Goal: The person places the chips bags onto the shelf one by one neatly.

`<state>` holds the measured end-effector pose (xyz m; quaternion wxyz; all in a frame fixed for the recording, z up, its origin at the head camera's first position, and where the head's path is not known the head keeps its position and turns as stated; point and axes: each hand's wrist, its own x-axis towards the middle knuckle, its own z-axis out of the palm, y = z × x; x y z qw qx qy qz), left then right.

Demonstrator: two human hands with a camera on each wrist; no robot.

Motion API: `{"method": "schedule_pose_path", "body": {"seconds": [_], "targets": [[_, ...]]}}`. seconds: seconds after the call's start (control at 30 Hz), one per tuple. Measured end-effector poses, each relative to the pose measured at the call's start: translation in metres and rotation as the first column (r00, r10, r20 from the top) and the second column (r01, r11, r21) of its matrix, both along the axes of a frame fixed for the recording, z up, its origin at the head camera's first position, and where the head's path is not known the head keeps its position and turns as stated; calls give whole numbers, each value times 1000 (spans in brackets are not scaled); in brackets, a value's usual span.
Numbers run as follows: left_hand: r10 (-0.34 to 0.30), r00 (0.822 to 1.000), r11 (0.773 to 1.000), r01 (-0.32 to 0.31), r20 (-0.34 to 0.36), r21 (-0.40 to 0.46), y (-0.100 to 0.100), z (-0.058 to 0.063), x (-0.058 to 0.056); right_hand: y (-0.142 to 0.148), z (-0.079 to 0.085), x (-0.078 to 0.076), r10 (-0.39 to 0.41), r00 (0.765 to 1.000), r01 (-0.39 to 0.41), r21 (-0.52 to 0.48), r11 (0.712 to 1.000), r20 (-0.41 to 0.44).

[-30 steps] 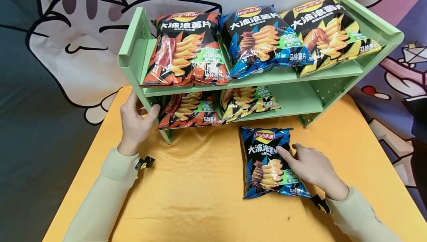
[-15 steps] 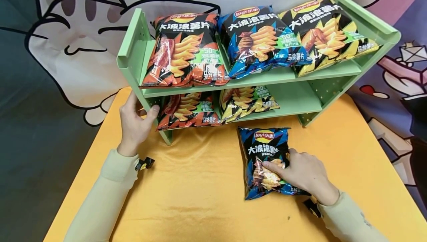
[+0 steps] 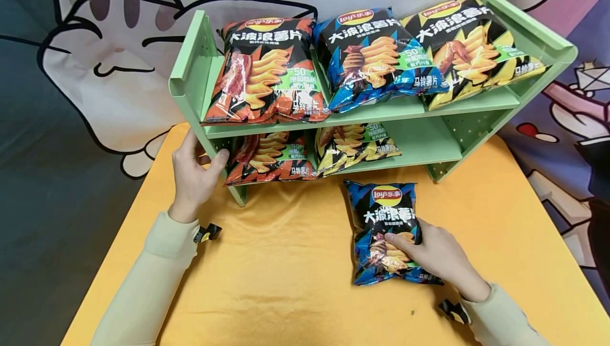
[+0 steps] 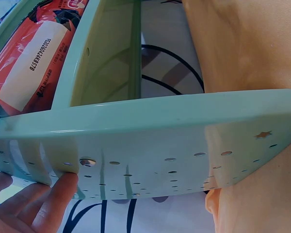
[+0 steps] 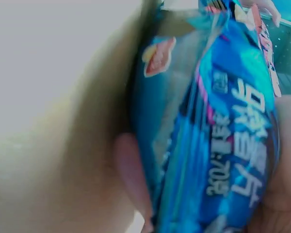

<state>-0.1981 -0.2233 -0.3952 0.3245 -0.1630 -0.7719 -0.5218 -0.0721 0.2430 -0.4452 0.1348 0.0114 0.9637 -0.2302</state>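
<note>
A blue bag of potato chips (image 3: pixel 381 250) is gripped by my right hand (image 3: pixel 440 256), low over the yellow tabletop in front of a green two-tier shelf (image 3: pixel 410 142). The thumb lies across the bag's front, and in the right wrist view a finger (image 5: pixel 131 167) shows on its other side. My left hand (image 3: pixel 195 174) holds the shelf's left side panel (image 4: pixel 145 141), thumb at the front edge and fingertips against the outer face. Lower tier: a red chip bag (image 3: pixel 269 163) and a yellow-black chip bag (image 3: pixel 355 147) sit side by side, with bare shelf to their right.
Red (image 3: pixel 267 76), blue (image 3: pixel 376 60) and yellow-black (image 3: pixel 472 49) chip bags lean in a row on the top tier. A yellow cloth (image 3: pixel 276 282) covers the table. Behind the shelf hangs a printed cartoon backdrop (image 3: pixel 119 86).
My right thumb has slid down the blue bag's front and the hand has closed round its right side. The bag has lifted and tilted slightly. My left hand stays on the shelf.
</note>
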Motion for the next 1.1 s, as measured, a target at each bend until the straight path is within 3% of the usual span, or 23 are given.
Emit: {"method": "schedule_pose_path", "body": {"seconds": [0.17,0.57,0.8,1.1], "targets": [[0,1000,1000,0,2,-3,0,0,0,6,-1,3,-5,998,-1,-97,995,-56],[-5,1000,1000,5,-6,-8,-1,-3,-1,18,1,21,-35,989,10,-174,985,-142],[-4,1000,1000,4,-5,-9,0,-1,0,38,-1,30,-14,953,-62,-241,969,-304],[-3,1000,1000,3,-2,-19,-1,0,0,65,18,38,-74,935,-63,-369,927,-347]]}}
